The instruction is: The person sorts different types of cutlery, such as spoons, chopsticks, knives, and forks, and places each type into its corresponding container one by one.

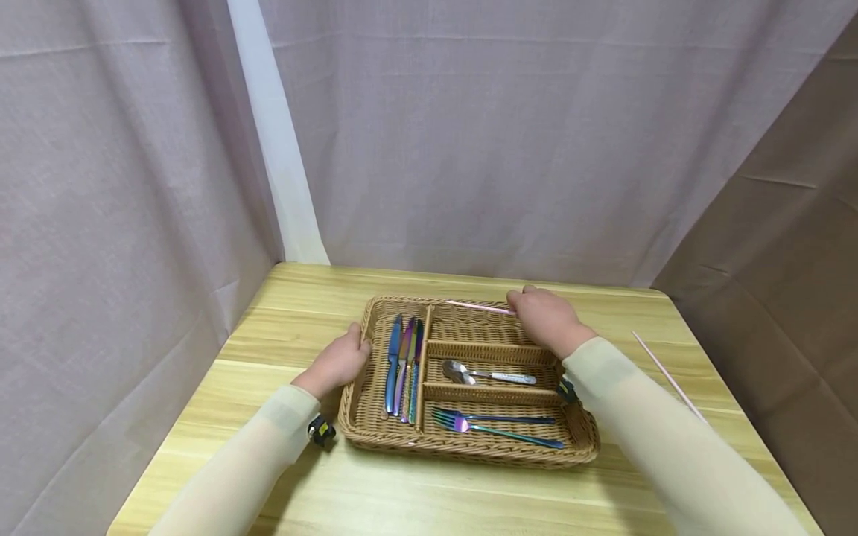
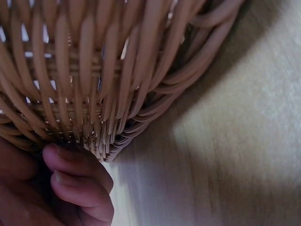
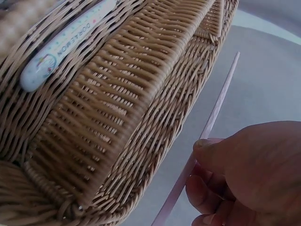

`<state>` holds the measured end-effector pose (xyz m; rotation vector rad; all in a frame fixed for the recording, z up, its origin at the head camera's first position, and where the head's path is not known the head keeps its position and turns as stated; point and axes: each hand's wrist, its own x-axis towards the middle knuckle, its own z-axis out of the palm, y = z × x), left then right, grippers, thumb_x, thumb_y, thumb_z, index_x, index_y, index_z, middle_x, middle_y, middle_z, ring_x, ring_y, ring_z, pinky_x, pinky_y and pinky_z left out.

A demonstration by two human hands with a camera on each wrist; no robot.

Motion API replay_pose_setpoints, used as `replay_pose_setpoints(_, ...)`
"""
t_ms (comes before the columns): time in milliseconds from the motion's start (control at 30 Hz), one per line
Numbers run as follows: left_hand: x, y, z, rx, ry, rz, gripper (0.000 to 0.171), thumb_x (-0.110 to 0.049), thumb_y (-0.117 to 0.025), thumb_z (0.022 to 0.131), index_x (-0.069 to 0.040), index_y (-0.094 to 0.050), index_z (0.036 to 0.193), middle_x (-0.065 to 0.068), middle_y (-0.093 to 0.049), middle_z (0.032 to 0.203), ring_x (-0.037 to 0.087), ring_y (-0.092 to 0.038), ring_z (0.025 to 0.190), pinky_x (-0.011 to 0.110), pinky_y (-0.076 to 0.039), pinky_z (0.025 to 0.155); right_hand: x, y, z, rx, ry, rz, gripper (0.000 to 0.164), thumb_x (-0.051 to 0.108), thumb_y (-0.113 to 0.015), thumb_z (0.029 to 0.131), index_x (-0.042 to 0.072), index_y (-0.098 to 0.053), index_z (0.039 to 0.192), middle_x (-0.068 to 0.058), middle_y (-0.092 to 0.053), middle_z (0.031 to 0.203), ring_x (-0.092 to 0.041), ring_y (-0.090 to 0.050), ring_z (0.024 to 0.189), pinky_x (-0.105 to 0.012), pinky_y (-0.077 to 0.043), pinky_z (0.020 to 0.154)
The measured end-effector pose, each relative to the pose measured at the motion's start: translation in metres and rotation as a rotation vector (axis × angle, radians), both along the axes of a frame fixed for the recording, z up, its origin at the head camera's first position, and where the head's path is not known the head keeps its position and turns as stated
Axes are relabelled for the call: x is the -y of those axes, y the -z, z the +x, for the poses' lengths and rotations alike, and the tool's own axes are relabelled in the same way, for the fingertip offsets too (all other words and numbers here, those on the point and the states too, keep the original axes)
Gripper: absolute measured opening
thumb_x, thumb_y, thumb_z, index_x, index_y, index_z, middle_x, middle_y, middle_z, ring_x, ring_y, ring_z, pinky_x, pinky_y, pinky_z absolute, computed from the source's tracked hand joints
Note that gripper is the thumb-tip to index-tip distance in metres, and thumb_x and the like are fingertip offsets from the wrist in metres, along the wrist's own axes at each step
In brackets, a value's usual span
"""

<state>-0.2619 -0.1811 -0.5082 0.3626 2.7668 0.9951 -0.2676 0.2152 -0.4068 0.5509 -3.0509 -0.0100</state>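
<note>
A wicker cutlery basket with several compartments sits on the table. My left hand grips its left rim, and in the left wrist view the curled fingers are against the woven side. At the back edge, my right hand pinches a thin pink chopstick between thumb and fingers. The right wrist view shows this chopstick alongside the rim of the narrow back compartment. Several knives lie in the left compartment, spoons in the middle one and forks in the front one.
Another pink chopstick lies on the wooden table, right of the basket and beyond my right forearm. Grey curtains hang behind the table and on both sides.
</note>
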Motion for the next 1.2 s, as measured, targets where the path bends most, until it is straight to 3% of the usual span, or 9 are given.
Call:
replay_pose_setpoints(167, 0.000, 0.001, 0.000, -0.015, -0.003, 0.006, 0.037, -0.026, -0.040, 0.118, 0.004, -0.045, 0.138, 0.027, -0.067, 0.111, 0.036, -0.072, 0.100, 0.054, -0.063, 0.090, 0.007, -0.001, -0.004, 0.034, -0.007, 0.019, 0.022, -0.012, -0.059, 0.103, 0.006, -0.070, 0.110, -0.009, -0.067, 0.097, -0.026, -0.065, 0.083, -0.046, -0.061, 0.073)
replay_pose_setpoints(300, 0.000, 0.003, -0.001, -0.032, 0.001, -0.012, 0.038, -0.025, -0.039, 0.118, 0.005, -0.045, 0.139, 0.031, -0.068, 0.117, 0.040, -0.072, 0.107, 0.057, -0.061, 0.096, 0.010, 0.000, -0.008, 0.057, -0.011, 0.014, 0.024, -0.012, -0.057, 0.102, 0.005, -0.071, 0.112, -0.009, -0.069, 0.098, -0.026, -0.065, 0.084, -0.045, -0.061, 0.075)
replay_pose_setpoints(400, 0.000, 0.003, -0.001, -0.021, -0.001, -0.005, 0.039, -0.026, -0.039, 0.118, 0.006, -0.044, 0.141, 0.030, -0.068, 0.117, 0.038, -0.072, 0.104, 0.056, -0.063, 0.093, 0.012, 0.001, -0.011, 0.080, -0.005, 0.002, 0.029, -0.014, -0.054, 0.100, 0.005, -0.072, 0.113, -0.010, -0.070, 0.100, -0.027, -0.066, 0.086, -0.047, -0.061, 0.077)
replay_pose_setpoints(500, 0.001, 0.003, -0.001, -0.008, -0.004, 0.005, 0.042, -0.027, -0.038, 0.118, 0.006, -0.043, 0.143, 0.030, -0.067, 0.118, 0.037, -0.073, 0.103, 0.053, -0.064, 0.090, 0.013, 0.002, -0.017, 0.100, 0.009, 0.004, 0.029, -0.013, -0.053, 0.101, 0.005, -0.073, 0.111, -0.010, -0.071, 0.100, -0.029, -0.068, 0.086, -0.049, -0.062, 0.078)
replay_pose_setpoints(733, 0.001, 0.004, -0.001, -0.028, -0.011, 0.002, 0.040, -0.028, -0.039, 0.118, 0.005, -0.044, 0.141, 0.033, -0.067, 0.122, 0.043, -0.072, 0.111, 0.059, -0.061, 0.098, 0.009, 0.007, -0.030, 0.121, 0.036, 0.035, 0.021, -0.008, -0.056, 0.104, 0.008, -0.070, 0.104, -0.008, -0.070, 0.094, -0.027, -0.066, 0.083, -0.049, -0.060, 0.073)
replay_pose_setpoints(1200, -0.001, 0.004, 0.006, -0.012, -0.007, 0.006, 0.037, -0.026, -0.039, 0.118, 0.003, -0.045, 0.139, 0.030, -0.068, 0.116, 0.039, -0.072, 0.106, 0.058, -0.061, 0.095, 0.013, 0.018, -0.027, 0.131, 0.026, 0.035, 0.023, -0.004, -0.055, 0.102, 0.008, -0.074, 0.103, -0.007, -0.072, 0.094, -0.026, -0.067, 0.083, -0.051, -0.062, 0.074)
